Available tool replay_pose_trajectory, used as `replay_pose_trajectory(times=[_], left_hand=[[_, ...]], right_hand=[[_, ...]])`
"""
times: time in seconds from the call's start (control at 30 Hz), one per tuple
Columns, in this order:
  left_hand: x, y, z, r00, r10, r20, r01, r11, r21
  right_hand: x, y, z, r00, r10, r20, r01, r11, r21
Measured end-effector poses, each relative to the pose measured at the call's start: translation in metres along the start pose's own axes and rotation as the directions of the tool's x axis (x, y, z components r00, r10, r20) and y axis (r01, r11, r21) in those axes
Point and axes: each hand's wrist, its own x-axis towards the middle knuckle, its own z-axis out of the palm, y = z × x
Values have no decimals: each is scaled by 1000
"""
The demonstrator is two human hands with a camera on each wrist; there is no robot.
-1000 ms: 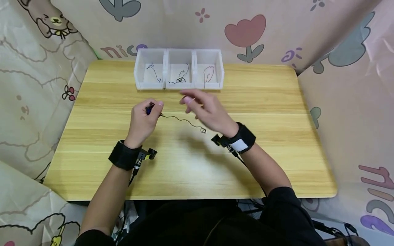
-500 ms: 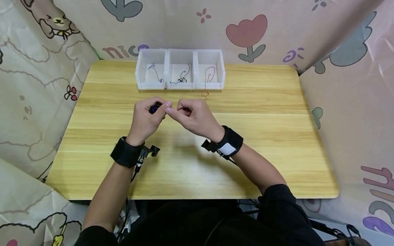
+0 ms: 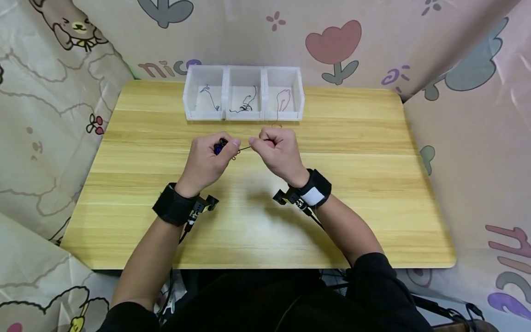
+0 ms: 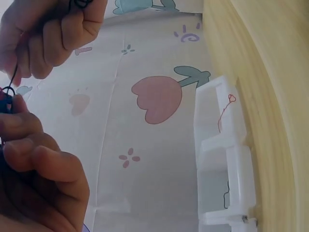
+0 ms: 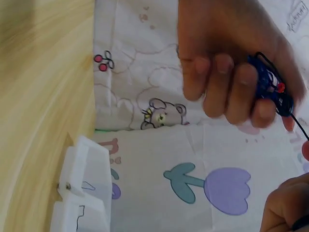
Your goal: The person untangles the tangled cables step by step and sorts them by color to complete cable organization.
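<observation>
My left hand (image 3: 207,159) grips a small tangled bundle of blue and black wire (image 5: 270,87), with a spot of red in it, between thumb and curled fingers. A black wire (image 3: 245,148) runs straight from the bundle to my right hand (image 3: 279,151), whose thumb and curled fingers pinch it. The two hands are a short gap apart, above the table, in front of the white tray (image 3: 244,116). Part of the black wire is hidden inside the right fist; a dark loop of wire (image 4: 82,3) shows above it in the left wrist view.
The tray has three compartments at the table's back edge. A dark bluish wire (image 3: 210,97) lies in the left one, black wire (image 3: 245,107) in the middle, red wire (image 3: 278,103) in the right, hanging over the front wall. Patterned cloth (image 3: 249,27) surrounds the wooden table (image 3: 352,184).
My right hand, empty at first beside a loosely trailing black wire, took hold of that wire close to the left hand. The hands then drew slightly apart, and the wire between them straightened.
</observation>
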Motion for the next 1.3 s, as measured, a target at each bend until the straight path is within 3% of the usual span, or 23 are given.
replay_pose_trajectory(times=[0.13,0.27,0.37,0.47,0.53,0.6,0.73,0.83,1.0,1.13,1.3], left_hand=[[2,3,5,1000,11,-21,-11,1000,6],[5,5,14,993,31,-116,-24,998,65],[7,5,20,981,60,-186,-40,993,109],[10,6,24,973,86,-213,-58,989,137],[11,7,26,972,86,-217,-57,989,135],[11,7,26,974,69,-218,-44,992,117],[8,6,22,983,-10,-186,12,1000,9],[4,5,19,982,-60,-177,51,997,-58],[3,1,17,981,-85,-172,62,989,-134],[4,1,19,983,-93,-156,78,992,-100],[4,1,16,982,-88,-166,92,996,14]], right_hand=[[1,2,0,997,10,-72,-6,998,65],[3,2,6,991,76,-113,-62,990,126],[4,0,15,986,165,-34,-156,970,189],[3,-2,24,972,226,64,-235,942,239],[4,-2,26,969,233,84,-246,941,232],[4,-1,23,976,208,66,-217,958,185],[4,7,14,985,163,62,-167,983,79],[0,13,11,969,211,125,-219,974,54],[-4,15,9,926,278,256,-302,951,60],[-4,11,5,919,256,300,-306,943,131],[-6,7,-1,930,203,308,-264,949,172]])
